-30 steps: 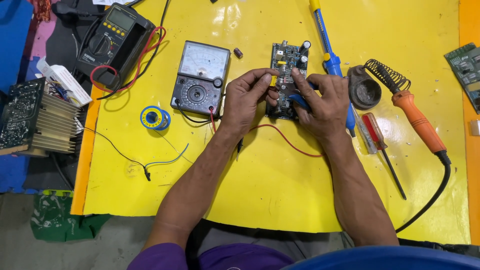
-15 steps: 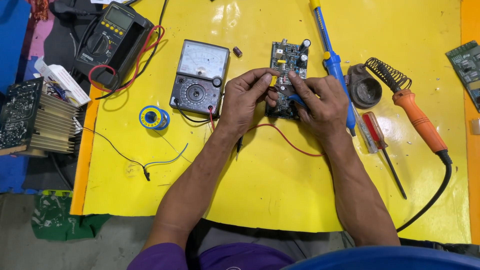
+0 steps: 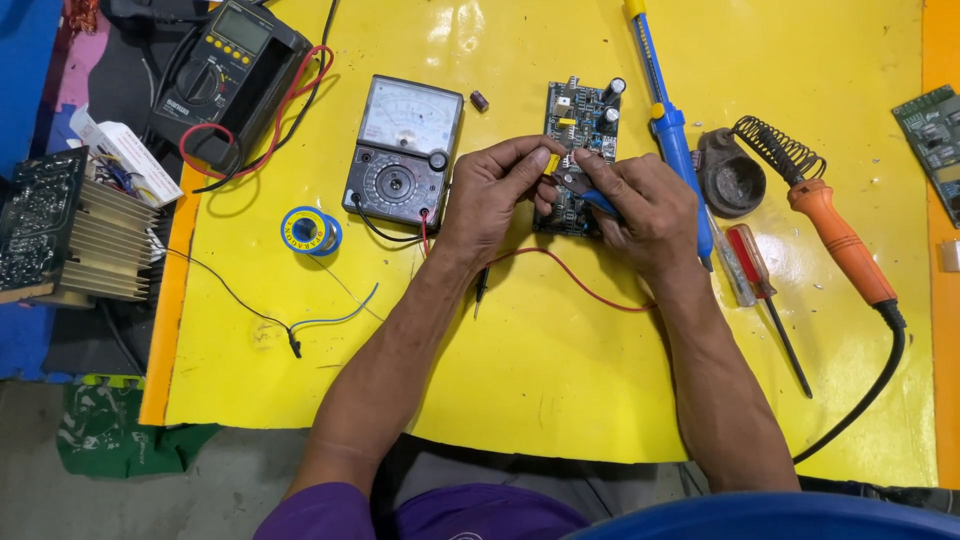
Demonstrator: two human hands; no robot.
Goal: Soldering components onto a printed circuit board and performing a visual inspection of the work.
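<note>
My left hand (image 3: pixel 497 192) pinches a small yellow component (image 3: pixel 551 162) between thumb and forefinger, just above a dark circuit board (image 3: pixel 580 115) lying on the yellow mat (image 3: pixel 560 380). My right hand (image 3: pixel 640 208) grips blue-handled pliers (image 3: pixel 592 196), whose jaws meet the yellow component. Both hands hover over the lower half of the board and hide it. A red wire (image 3: pixel 570 275) trails from under the hands across the mat.
An analog meter (image 3: pixel 403 150) lies left of the board, a digital multimeter (image 3: pixel 228 66) beyond it, a solder spool (image 3: pixel 311 231) nearby. To the right lie a blue desoldering pump (image 3: pixel 668 125), an orange soldering iron (image 3: pixel 840 240) and a red screwdriver (image 3: pixel 755 280). A heatsink board (image 3: pixel 60 225) sits far left.
Both hands have risen slightly off the board; the left fingers now pinch the yellow component with the plier jaws against it.
</note>
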